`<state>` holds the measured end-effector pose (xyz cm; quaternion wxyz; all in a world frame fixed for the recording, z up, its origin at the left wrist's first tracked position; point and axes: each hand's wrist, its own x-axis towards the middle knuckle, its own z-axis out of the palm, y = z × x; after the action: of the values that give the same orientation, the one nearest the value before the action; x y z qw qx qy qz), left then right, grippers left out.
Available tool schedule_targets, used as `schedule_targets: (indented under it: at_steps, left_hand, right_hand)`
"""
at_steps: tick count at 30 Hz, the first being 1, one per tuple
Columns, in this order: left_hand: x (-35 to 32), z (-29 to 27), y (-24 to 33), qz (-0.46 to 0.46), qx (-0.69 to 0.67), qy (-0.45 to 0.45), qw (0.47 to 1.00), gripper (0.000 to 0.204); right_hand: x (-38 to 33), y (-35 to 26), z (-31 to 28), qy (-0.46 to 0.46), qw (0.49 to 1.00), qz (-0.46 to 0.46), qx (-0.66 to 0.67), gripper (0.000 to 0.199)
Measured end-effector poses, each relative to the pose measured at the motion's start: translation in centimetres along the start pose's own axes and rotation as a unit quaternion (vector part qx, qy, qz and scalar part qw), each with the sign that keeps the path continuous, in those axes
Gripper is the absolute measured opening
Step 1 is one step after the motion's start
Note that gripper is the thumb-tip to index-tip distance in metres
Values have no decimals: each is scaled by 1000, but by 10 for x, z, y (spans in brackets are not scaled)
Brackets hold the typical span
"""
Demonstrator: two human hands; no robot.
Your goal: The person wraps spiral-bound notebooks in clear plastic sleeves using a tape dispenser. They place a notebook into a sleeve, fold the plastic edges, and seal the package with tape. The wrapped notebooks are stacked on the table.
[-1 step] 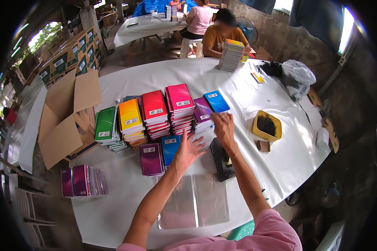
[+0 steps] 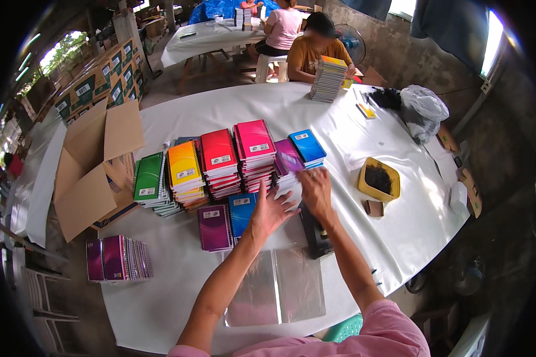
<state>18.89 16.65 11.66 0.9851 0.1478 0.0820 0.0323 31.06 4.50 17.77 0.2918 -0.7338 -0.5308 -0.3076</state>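
My left hand point(image 2: 272, 209) is open with its fingers spread, beside a stack of blue notebooks point(image 2: 240, 209) and empty. To its right, my right hand point(image 2: 317, 189) pinches a thin, pale purplish thing point(image 2: 290, 161), blurred by motion, over the purple notebooks point(image 2: 284, 147). Whether it touches them I cannot tell. Spiral notebooks in pink point(image 2: 254, 138), red point(image 2: 217, 146), yellow point(image 2: 184, 162) and green point(image 2: 149, 174) stand in stacks to the left. A second purple stack point(image 2: 214, 227) lies nearer me. Below my hands, a clear plastic cover point(image 2: 274, 291) lies spread flat. My right forearm partly covers a black object point(image 2: 314, 235).
An open cardboard box point(image 2: 86, 196) stands at the left, with shrink-wrapped-looking purple notebooks point(image 2: 118, 257) nearer me. A yellow tub of dark material point(image 2: 370, 189) and a small brown block point(image 2: 374, 208) sit right. Across the table, a person point(image 2: 315, 53) sits behind a tall notebook stack point(image 2: 329, 80).
My right hand has moved slightly toward me and left, and the pale thing has come down with it. My left hand has barely shifted.
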Motion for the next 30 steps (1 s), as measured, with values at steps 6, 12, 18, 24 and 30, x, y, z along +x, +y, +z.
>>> schedule_targets:
  at_steps: [6,12,18,24,30]
  left_hand:
    - [-18,-28,7,18,15,-25,999,22]
    - [-89,-3,29,117,108,153,975,24]
    - [-108,-5,75,189,107,29,976,53]
    - [-115,-15,84,224,32,16,974,70]
    - [-122,-11,79,235,46,84,967,48]
  right_hand:
    - [-8,-53,-38,-220,963,-31,152,26]
    - [102,7,49,-73,965,248,42,35]
    - [133,9,95,-173,921,347,32,40]
    - [104,-59,30,-64,719,404,562,28]
    - [48,-148,53,-22,963,161,215,25]
